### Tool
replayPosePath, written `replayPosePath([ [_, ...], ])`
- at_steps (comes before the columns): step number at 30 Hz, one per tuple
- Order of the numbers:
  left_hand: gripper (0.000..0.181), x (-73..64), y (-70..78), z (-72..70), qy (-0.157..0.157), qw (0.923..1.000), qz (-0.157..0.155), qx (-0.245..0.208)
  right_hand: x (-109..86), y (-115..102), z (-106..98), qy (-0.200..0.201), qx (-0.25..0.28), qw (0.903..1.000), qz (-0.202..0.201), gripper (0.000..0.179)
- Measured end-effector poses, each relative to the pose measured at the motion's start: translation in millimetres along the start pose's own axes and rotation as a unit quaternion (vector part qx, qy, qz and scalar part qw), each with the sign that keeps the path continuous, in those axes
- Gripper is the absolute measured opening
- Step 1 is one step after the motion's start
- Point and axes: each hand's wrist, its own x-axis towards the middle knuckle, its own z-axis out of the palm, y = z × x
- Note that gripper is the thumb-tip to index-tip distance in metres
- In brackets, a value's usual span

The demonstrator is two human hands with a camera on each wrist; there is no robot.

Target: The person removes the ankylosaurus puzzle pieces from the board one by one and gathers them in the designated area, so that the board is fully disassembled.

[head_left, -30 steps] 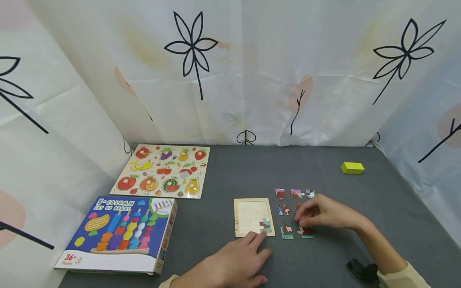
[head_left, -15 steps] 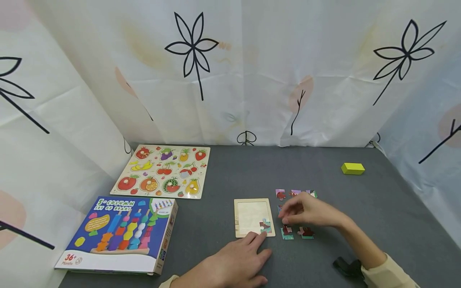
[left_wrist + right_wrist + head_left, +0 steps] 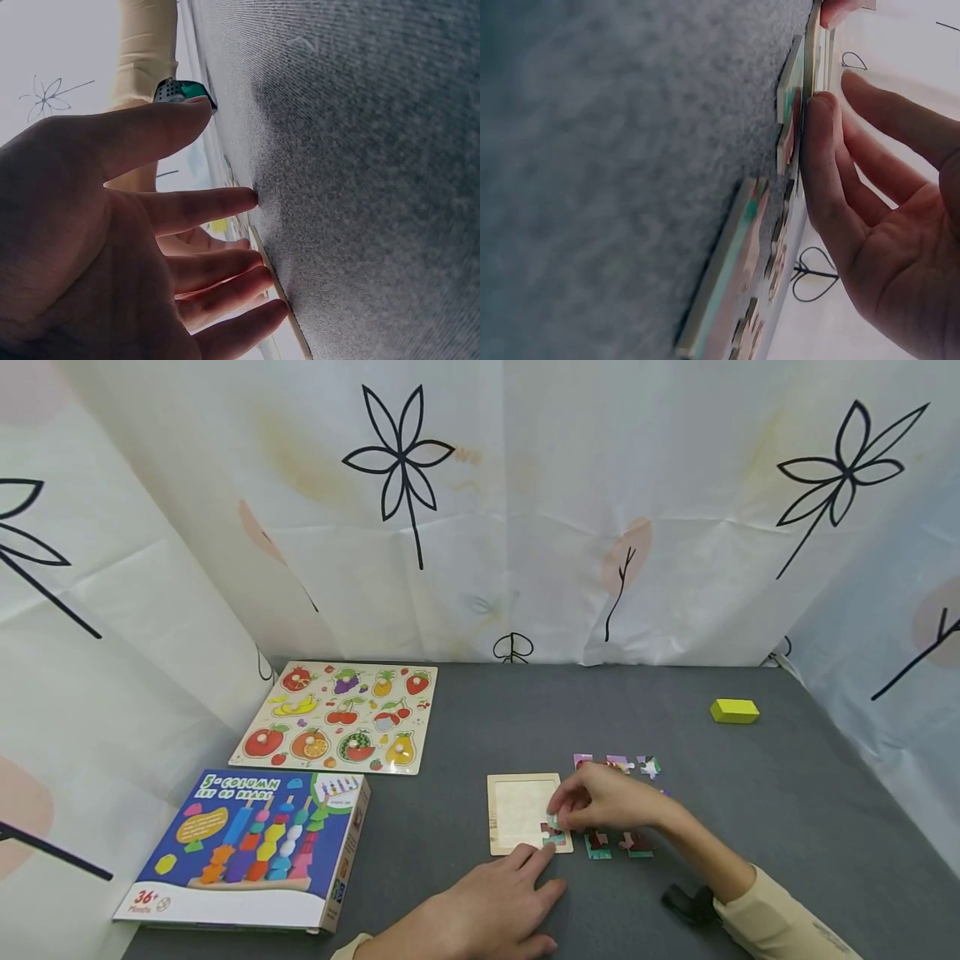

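A small wooden puzzle tray (image 3: 517, 806) lies in front of me, with puzzle pieces (image 3: 553, 837) fitted at its near right corner. My left hand (image 3: 487, 906) rests with fingers extended at the tray's near edge; the left wrist view shows its fingertips right at the tray's edge (image 3: 279, 289). Over the tray's right side, my right hand (image 3: 611, 800) pinches a puzzle piece, mostly hidden by thumb and fingers. Loose jigsaw pieces lie right of the tray, including a red and teal one (image 3: 637, 844) and another at the back (image 3: 649, 766); the hand covers some.
At the back left is a fruit knob-puzzle board (image 3: 367, 718). A blue bead-set box (image 3: 255, 852) sits before it. One yellow block (image 3: 735, 711) stands at the back right, and a dark strap device (image 3: 688, 904) is by the right wrist.
My right hand has moved left from the loose pieces to over the tray's right side, uncovering the back right piece. The left hand has stayed put at the tray's near edge.
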Motion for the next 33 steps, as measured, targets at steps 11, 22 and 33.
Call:
replayPosePath([
  [11, 0.056, -2.9, 1.2, 0.9, 0.018, 0.9998, -0.001, 0.011, 6.6, -2.4, 0.9, -0.007, -0.001, 0.9996, 0.029, 0.007],
  [22, 0.053, -4.2, 1.2, 1.5, 0.037, 0.9989, 0.008, 0.029, 0.9, -1.5, 0.0, -0.006, 0.015, 0.9998, 0.008, 0.007],
  [33, 0.055, -1.5, -0.9, -0.8, 0.001, 0.9999, 0.004, -0.010, -29.5, 7.8, -11.0, -0.011, 0.092, 0.9957, -0.002, 0.011],
])
